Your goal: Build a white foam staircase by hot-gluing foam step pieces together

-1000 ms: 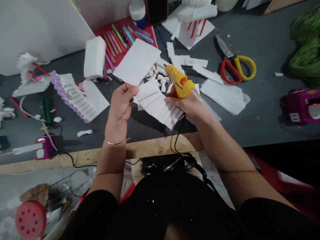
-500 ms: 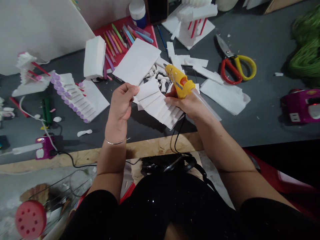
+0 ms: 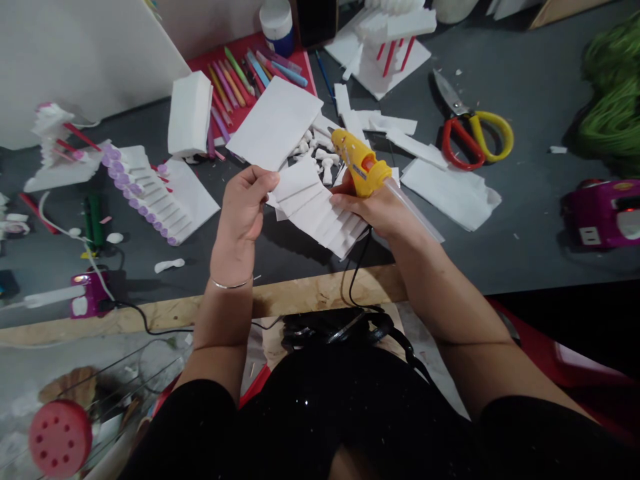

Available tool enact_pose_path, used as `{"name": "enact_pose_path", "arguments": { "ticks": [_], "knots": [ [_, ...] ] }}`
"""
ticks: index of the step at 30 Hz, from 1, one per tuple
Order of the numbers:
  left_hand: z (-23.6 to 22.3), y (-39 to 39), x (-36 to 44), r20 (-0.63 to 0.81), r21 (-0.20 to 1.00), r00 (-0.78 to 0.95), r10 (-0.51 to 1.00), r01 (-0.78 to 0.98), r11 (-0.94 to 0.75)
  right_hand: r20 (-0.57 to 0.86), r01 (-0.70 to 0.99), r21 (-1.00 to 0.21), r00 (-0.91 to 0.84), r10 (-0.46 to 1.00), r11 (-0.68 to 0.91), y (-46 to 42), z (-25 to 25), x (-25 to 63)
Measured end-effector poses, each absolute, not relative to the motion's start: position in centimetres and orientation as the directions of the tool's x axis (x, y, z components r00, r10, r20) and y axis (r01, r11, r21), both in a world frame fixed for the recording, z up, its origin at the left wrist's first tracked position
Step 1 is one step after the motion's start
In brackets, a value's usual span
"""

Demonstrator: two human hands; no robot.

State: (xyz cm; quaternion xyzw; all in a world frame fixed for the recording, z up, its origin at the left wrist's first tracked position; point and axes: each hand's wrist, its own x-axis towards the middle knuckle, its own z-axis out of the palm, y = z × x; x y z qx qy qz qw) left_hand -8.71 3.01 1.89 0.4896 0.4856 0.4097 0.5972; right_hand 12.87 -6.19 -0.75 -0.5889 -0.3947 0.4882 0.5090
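Observation:
Between my hands is a stepped white foam strip [image 3: 315, 212], like a small staircase, tilted above the table's front part. My left hand [image 3: 245, 200] pinches its upper left end between thumb and fingers. My right hand [image 3: 370, 203] has its thumb on the strip's right part, the other fingers mostly hidden behind. The same hand also keeps hold of a yellow hot glue gun [image 3: 361, 163], its nozzle pointing up and left and a clear glue stick [image 3: 415, 210] running out of its back. Small white bone-shaped pieces [image 3: 325, 160] lie just beyond the strip.
Scissors [image 3: 465, 127] with red and yellow handles lie at the right, beside white foam sheets [image 3: 450, 190]. A finished-looking staircase with purple dots [image 3: 145, 197] stands left. Pens [image 3: 235, 87] rest on a red sheet. Green yarn [image 3: 613, 87] and a purple socket block [image 3: 607, 213] are far right.

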Motion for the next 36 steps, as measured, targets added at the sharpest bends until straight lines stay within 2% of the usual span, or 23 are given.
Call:
{"name": "enact_pose_path", "arguments": {
  "ticks": [5, 18, 36],
  "knots": [
    [2.0, 2.9, -8.7, -0.155, 0.982, 0.227, 0.961, -0.070, 0.175, -0.174, -0.036, -0.985, 0.217, 0.961, -0.170, -6.1, -0.9, 12.7],
    [1.6, 3.1, -8.9, -0.163, 0.983, 0.225, 0.961, -0.045, 0.178, -0.119, -0.080, -0.991, 0.212, 0.970, -0.105, -6.0, -1.6, 12.8],
    [1.5, 3.0, -9.0, -0.160, 0.984, 0.248, 0.955, -0.041, 0.175, -0.080, -0.053, -0.996, 0.192, 0.978, -0.071, -5.8, -3.0, 13.2]
  ]
}}
